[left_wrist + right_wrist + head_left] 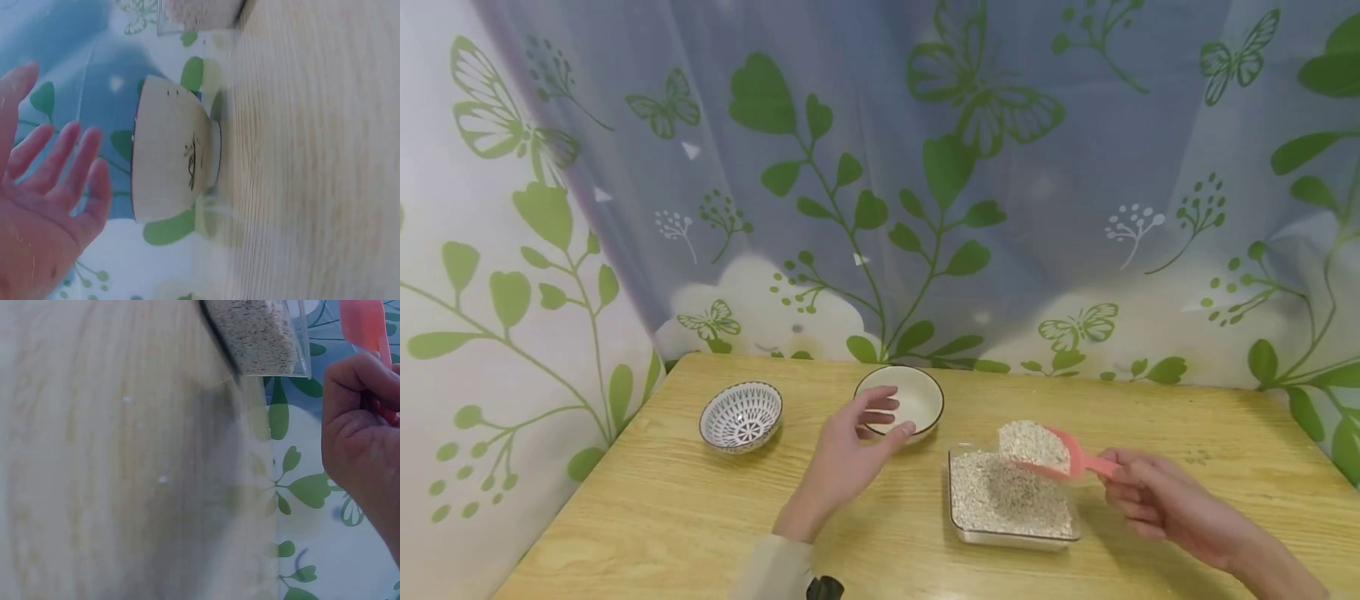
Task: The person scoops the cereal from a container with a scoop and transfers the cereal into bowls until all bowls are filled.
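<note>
My right hand (1172, 504) grips the handle of a pink scoop (1078, 457), heaped with oat flakes (1033, 443). The scoop is held above a clear rectangular container (1015, 537) filled with the same flakes. In the right wrist view, fingers curl around the scoop's handle, and the container's side (256, 337) shows nearby. My left hand (850, 454) is held with relaxed, spread fingers in front of a cream bowl (921, 400) with a dark rim, overlapping it in the head view. The left wrist view shows the palm beside and above the bowl's rim (165, 150), holding nothing.
A small patterned bowl (741, 417) stands at the left of the wooden table (662, 517). Behind the table hangs a curtain (880, 208) printed with green leaves and butterflies. A few pale specks lie on the table near the right hand.
</note>
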A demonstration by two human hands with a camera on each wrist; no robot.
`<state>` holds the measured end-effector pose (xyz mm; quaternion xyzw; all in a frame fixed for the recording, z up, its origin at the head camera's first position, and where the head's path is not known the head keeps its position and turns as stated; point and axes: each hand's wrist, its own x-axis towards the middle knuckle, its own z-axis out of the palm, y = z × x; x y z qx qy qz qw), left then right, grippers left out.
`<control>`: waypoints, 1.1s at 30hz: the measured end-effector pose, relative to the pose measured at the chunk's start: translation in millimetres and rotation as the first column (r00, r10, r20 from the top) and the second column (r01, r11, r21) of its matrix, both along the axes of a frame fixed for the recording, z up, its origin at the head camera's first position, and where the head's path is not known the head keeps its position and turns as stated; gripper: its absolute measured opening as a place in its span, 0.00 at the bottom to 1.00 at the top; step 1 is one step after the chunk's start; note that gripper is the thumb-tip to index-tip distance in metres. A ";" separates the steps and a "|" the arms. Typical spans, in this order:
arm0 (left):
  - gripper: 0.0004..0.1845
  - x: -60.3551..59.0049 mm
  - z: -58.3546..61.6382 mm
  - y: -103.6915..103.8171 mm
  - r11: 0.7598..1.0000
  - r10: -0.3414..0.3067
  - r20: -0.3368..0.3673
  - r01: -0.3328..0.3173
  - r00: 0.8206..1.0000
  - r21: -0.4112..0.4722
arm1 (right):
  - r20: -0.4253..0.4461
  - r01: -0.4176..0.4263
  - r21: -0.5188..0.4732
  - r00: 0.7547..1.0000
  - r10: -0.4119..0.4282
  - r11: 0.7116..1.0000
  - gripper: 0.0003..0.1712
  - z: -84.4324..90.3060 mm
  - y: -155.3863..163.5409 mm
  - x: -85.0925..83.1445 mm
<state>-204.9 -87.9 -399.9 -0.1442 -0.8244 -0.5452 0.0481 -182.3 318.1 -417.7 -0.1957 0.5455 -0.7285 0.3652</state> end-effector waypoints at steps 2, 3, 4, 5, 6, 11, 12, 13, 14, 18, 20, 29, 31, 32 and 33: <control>0.27 -7.4 -1.2 -3.4 0.998 0.057 -0.041 -0.056 0.998 0.011 | -0.012 -0.005 -0.011 1.000 0.005 1.000 0.23 2.9 -1.8 -1.7; 0.27 -10.7 -1.7 -4.9 0.997 0.079 -0.055 -0.078 0.995 0.013 | -0.016 -0.007 -0.014 1.000 0.006 1.000 0.23 4.4 -3.1 -2.5; 0.27 -14.0 -2.6 -6.1 0.995 0.097 -0.064 -0.096 0.993 0.010 | -0.018 -0.009 -0.019 1.000 0.009 1.000 0.24 5.9 -4.0 -3.3; 0.28 -17.5 -3.5 -7.1 0.994 0.111 -0.068 -0.111 0.991 0.003 | -0.017 -0.011 -0.021 1.000 0.011 1.000 0.24 7.2 -4.8 -4.1; 0.29 -21.0 -4.6 -8.0 0.992 0.123 -0.069 -0.124 0.990 -0.005 | -0.018 -0.008 -0.021 1.000 0.008 1.000 0.25 8.7 -5.7 -4.9; 0.37 -32.9 -8.8 -11.2 0.988 0.146 -0.034 -0.148 0.989 -0.055 | -0.044 -0.001 -0.012 0.999 0.001 1.000 0.24 16.0 -10.0 -9.3; 0.39 -34.4 -9.9 -11.5 0.987 0.147 -0.026 -0.148 0.989 -0.067 | -0.050 0.002 -0.007 0.999 -0.003 1.000 0.24 17.8 -11.1 -10.3; 0.41 -35.8 -11.1 -12.0 0.986 0.148 -0.016 -0.149 0.989 -0.080 | -0.055 0.004 -0.002 0.998 -0.004 1.000 0.23 19.4 -12.3 -11.5; 0.43 -37.2 -12.3 -12.3 0.985 0.147 -0.005 -0.147 0.989 -0.094 | -0.061 0.011 0.004 0.998 -0.011 1.000 0.23 20.9 -13.5 -12.8; 0.50 -44.3 -18.1 -12.7 0.984 0.130 0.042 -0.124 0.991 -0.127 | -0.076 0.031 0.019 0.997 -0.029 0.999 0.21 25.7 -18.5 -18.4; 0.52 -47.6 -21.2 -13.2 0.984 0.119 0.068 -0.109 0.991 -0.140 | -0.090 0.033 0.026 0.995 -0.030 0.999 0.21 27.2 -21.4 -21.8; 0.58 -58.6 -29.8 -10.7 0.976 0.117 0.150 -0.086 0.982 -0.199 | -0.144 0.046 0.102 0.989 -0.031 0.994 0.16 33.8 -35.6 -36.5; 0.60 -60.1 -30.8 -10.4 0.977 0.114 0.165 -0.080 0.980 -0.200 | -0.154 0.054 0.123 0.987 -0.035 0.991 0.15 35.8 -39.6 -39.2; 0.61 -60.9 -31.5 -10.2 0.977 0.111 0.171 -0.076 0.979 -0.198 | -0.162 0.062 0.136 0.986 -0.039 0.989 0.14 36.7 -41.6 -40.5; 0.62 -61.7 -32.3 -10.1 0.978 0.108 0.178 -0.072 0.978 -0.196 | -0.170 0.066 0.146 0.985 -0.041 0.987 0.14 37.6 -43.6 -41.8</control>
